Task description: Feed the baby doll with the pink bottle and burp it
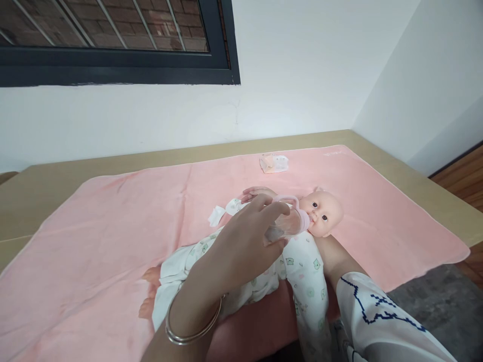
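Observation:
A baby doll [320, 213] in white printed clothes lies on its back, head to the right and bare feet to the left. My left hand [260, 231], with a silver bangle at the wrist, is closed around a clear baby bottle [289, 223] with a pink collar and handle. The bottle is tilted, its teat end at the doll's mouth. My right arm passes beneath the doll's neck. On the doll's far side, my right hand [258, 192] rests around its upper body, fingers together and fairly straight; the palm is hidden.
Under the doll a pink mat [124, 236] covers much of the wooden table [56, 186]. A small tissue packet [273, 164] lies at the mat's back, and a crumpled white tissue [216, 216] is by the doll's far arm. Behind stands a white wall with a dark-framed window [222, 55].

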{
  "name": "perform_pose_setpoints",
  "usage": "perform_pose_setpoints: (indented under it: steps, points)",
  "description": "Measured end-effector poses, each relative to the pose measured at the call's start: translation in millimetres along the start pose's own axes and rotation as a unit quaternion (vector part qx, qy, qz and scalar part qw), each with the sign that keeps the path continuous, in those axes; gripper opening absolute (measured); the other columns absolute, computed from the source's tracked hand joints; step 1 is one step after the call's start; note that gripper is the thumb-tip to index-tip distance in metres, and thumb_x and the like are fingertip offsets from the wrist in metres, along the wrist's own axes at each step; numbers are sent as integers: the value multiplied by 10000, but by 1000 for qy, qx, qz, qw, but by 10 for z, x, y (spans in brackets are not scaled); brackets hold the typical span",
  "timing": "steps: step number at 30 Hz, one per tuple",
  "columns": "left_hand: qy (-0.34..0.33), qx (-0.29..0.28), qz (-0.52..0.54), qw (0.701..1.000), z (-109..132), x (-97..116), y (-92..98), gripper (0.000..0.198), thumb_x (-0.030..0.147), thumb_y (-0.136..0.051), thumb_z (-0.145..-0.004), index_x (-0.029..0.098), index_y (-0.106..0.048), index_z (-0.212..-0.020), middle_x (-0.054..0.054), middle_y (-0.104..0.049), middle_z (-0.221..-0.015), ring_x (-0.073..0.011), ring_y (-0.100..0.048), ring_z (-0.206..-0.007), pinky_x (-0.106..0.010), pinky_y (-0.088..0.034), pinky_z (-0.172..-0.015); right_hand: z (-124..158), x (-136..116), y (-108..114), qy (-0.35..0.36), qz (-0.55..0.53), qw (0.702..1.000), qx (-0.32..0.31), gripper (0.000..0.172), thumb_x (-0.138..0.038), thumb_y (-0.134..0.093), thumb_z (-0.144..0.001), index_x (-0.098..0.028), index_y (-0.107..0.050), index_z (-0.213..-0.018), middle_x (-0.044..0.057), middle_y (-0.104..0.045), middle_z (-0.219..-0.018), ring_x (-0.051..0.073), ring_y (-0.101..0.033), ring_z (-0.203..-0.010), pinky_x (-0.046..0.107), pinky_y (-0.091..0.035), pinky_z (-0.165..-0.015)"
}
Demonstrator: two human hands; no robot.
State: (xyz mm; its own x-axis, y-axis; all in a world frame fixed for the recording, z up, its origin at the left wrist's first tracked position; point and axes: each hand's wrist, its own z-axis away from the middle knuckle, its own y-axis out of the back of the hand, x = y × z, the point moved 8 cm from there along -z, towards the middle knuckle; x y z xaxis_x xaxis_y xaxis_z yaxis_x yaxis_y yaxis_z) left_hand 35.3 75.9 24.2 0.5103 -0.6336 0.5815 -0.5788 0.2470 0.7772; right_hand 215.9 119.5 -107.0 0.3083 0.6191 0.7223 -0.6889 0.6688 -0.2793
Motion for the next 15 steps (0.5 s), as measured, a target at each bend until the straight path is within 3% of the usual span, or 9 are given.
perform_pose_setpoints:
  steps: [6,9,15]
  points:
    - [-6,6,2,1000,1,4,3,368,118,-643,-829,268,-555,-1153,-33,-571,-1139,-231,-592,-1021,-374,-497,-781,-12,-89,-30,39,130,991,-20,266,-337,-605,-832,-125,-662,-982,21,-614,-969,250,-527,-1334,540,-307,-1185]
    - [0,1,0,1000,-11,7,3,369,109,-639,-829,268,-550,-1149,-29,-572,-1131,-224,-595,-1004,-375,-496,-774,-74,-112,-41,59,178,982,-27,377,-463,-563,-835,-128,-666,-974,47,-606,-962,259,-528,-1296,539,-312,-1185]
    - [1,-6,-6,1000,-19,12,11,357,114,-634,-831,266,-550,-1143,-33,-572,-1123,-226,-607,-994,-377,-503,-776,-301,-195,-67,78,336,932,-112,502,-595,-519,-749,-140,-657,-912,52,-606,-939,230,-599,-1001,507,-401,-1175]
